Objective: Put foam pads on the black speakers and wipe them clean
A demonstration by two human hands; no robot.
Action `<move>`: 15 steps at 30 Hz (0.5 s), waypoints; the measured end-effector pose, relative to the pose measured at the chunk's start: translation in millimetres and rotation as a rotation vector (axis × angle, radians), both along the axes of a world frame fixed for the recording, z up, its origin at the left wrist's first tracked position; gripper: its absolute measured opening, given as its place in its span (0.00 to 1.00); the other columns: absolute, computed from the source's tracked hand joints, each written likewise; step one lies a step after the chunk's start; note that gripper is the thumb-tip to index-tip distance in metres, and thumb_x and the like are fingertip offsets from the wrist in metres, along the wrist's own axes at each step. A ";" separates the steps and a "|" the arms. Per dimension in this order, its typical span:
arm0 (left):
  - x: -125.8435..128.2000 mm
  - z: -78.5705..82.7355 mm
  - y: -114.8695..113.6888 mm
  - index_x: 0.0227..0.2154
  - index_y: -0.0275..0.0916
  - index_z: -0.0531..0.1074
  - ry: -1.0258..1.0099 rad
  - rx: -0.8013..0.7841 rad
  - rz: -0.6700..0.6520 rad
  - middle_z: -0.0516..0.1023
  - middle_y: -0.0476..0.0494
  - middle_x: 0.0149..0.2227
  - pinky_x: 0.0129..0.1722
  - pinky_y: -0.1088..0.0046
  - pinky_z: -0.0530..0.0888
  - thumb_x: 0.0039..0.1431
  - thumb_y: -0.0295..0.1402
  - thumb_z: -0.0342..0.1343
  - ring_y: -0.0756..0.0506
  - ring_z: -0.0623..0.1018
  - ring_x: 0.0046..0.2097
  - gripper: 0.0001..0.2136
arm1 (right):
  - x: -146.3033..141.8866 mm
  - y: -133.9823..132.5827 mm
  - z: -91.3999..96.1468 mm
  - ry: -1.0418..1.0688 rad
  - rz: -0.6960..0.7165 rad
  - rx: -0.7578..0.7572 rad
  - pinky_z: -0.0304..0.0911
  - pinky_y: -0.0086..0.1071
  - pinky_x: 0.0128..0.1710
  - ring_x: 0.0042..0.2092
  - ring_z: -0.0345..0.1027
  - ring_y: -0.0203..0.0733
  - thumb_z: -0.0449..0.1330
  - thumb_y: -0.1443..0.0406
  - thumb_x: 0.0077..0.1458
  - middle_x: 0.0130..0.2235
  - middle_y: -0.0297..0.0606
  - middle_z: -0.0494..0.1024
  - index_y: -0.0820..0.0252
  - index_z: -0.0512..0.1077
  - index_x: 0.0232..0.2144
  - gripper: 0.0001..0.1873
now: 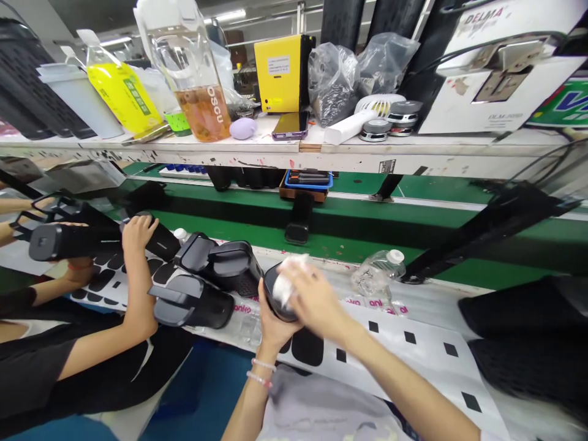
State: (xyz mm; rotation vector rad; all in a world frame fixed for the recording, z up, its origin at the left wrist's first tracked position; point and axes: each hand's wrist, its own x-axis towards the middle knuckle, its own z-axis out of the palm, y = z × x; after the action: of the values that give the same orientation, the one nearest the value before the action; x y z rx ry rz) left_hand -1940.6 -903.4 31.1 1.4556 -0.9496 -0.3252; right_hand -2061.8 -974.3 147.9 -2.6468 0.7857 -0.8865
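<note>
My left hand (pixel 275 324) grips a black cylindrical housing (pixel 274 293), held up with its round end tilted toward my right hand. My right hand (pixel 316 297) presses a white cloth (pixel 287 280) against that round end. Beside my left hand lie two similar black housings with flat handles (pixel 193 307) (pixel 232 266). A printed sheet with black shapes (pixel 408 343) lies under and beyond my hands. To the left, a co-worker's hand (pixel 139 236) rests on another black cylinder (pixel 73 242).
A clear plastic bottle (pixel 377 272) lies to my right. A green conveyor belt (pixel 367 226) runs beyond the bench. A white shelf (pixel 220 150) above it holds a large bottle, bags and speaker drivers. Black panels (pixel 523 343) lie at the lower right.
</note>
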 end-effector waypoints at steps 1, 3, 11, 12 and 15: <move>1.2 -1.2 -0.6 0.63 0.40 0.45 -0.001 -0.001 0.000 0.66 0.32 0.56 0.54 0.54 0.69 0.32 0.39 0.71 0.34 0.71 0.56 0.55 | -5.6 -5.6 -4.4 -0.004 -0.162 0.088 0.65 0.42 0.44 0.45 0.72 0.50 0.45 0.62 0.63 0.41 0.46 0.77 0.60 0.67 0.45 0.15; 4.5 -4.4 0.0 0.64 0.40 0.42 -0.006 0.002 -0.004 0.62 0.29 0.59 0.57 0.54 0.66 0.34 0.39 0.70 0.35 0.68 0.58 0.56 | -28.6 -16.2 -15.8 -0.027 -0.392 0.159 0.65 0.40 0.30 0.31 0.72 0.50 0.43 0.59 0.64 0.30 0.47 0.76 0.63 0.66 0.39 0.16; 23.3 21.5 15.3 0.64 0.46 0.37 -0.335 -0.092 -0.009 0.45 0.28 0.66 0.61 0.47 0.57 0.40 0.37 0.69 0.32 0.54 0.66 0.54 | -127.3 15.5 -143.8 0.164 -0.472 0.312 0.58 0.57 0.49 0.51 0.65 0.61 0.44 0.62 0.60 0.49 0.58 0.71 0.62 0.65 0.42 0.14; 25.2 31.0 16.7 0.63 0.47 0.43 -0.374 -0.092 -0.032 0.45 0.30 0.66 0.61 0.47 0.57 0.41 0.37 0.68 0.33 0.53 0.66 0.50 | -129.3 19.0 -160.7 0.185 -0.536 0.328 0.57 0.62 0.46 0.50 0.64 0.65 0.43 0.64 0.60 0.49 0.63 0.69 0.65 0.65 0.44 0.16; 28.4 56.2 16.8 0.53 0.44 0.63 -0.393 -0.016 -0.056 0.50 0.34 0.65 0.59 0.50 0.62 0.46 0.37 0.66 0.34 0.59 0.64 0.30 | -112.5 30.3 -196.3 0.230 -0.532 0.405 0.61 0.55 0.44 0.45 0.67 0.59 0.45 0.66 0.59 0.44 0.58 0.72 0.65 0.67 0.43 0.15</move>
State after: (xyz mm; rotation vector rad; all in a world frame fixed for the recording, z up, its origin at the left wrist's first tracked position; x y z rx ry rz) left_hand -1912.2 -886.5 87.3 1.5096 -1.3059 -0.0702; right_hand -2174.3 -944.0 -48.4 -2.2283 1.5859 -0.4528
